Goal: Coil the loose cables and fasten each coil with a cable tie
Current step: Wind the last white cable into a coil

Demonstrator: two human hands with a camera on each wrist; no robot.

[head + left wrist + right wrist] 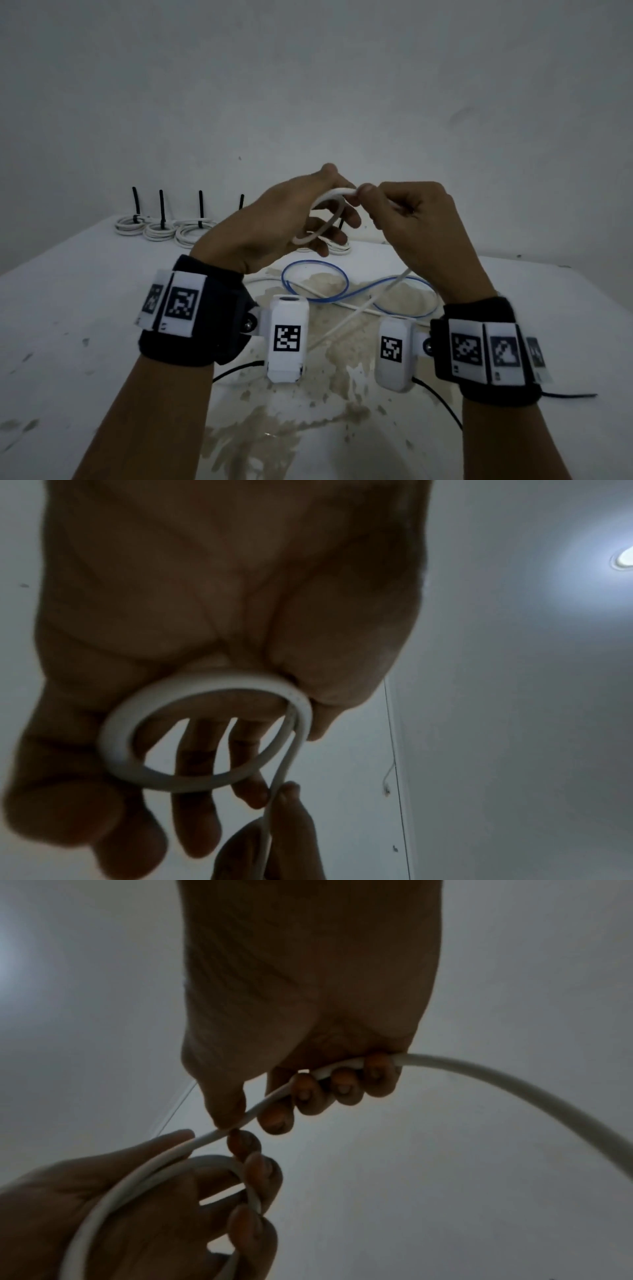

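Observation:
Above the table my left hand [294, 219] holds a small loop of white cable [322, 219], thumb on top and fingers under it. The same loop [205, 734] fills the left wrist view. My right hand [407, 219] pinches the white cable [240, 1118] just right of the loop and curls its other fingers round it. From that hand the cable's loose length [359, 308] drops to the table. A blue cable [356, 291] lies in loose curves under my hands.
Several tied white coils [161, 229] with upright black cable ties [161, 205] stand in a row at the table's back left; one more coil [334, 246] lies behind my left hand. The white table [85, 342] is stained brown in the middle. A wall is close behind.

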